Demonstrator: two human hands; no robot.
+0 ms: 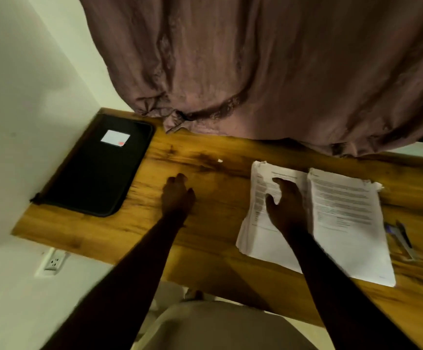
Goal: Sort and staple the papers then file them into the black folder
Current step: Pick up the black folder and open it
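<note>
Right hand (287,208) flat, fingers spread, pressing the left paper stack (255,228) at 3 o'clock, second stack (346,223) touching beside it; left hand (177,195) loosely curled, empty, on wooden desk (205,238); black folder (96,170) closed at 9 o'clock.

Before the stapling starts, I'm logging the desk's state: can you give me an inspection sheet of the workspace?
Surface: wooden desk, dark grain streaks.
Job's things: black folder closed, flat at the desk's left end, white label on it; left paper stack and right paper stack side by side; slim blue-and-silver tool beside them, too blurred to name.
Clutter: small white scrap towards the back edge.
Grips: left hand over bare wood, holding nothing; right hand flat on the left paper stack.
Cables: nothing seen.
Surroundings: mauve curtain hanging over the back edge; wall socket below the desk.
</note>
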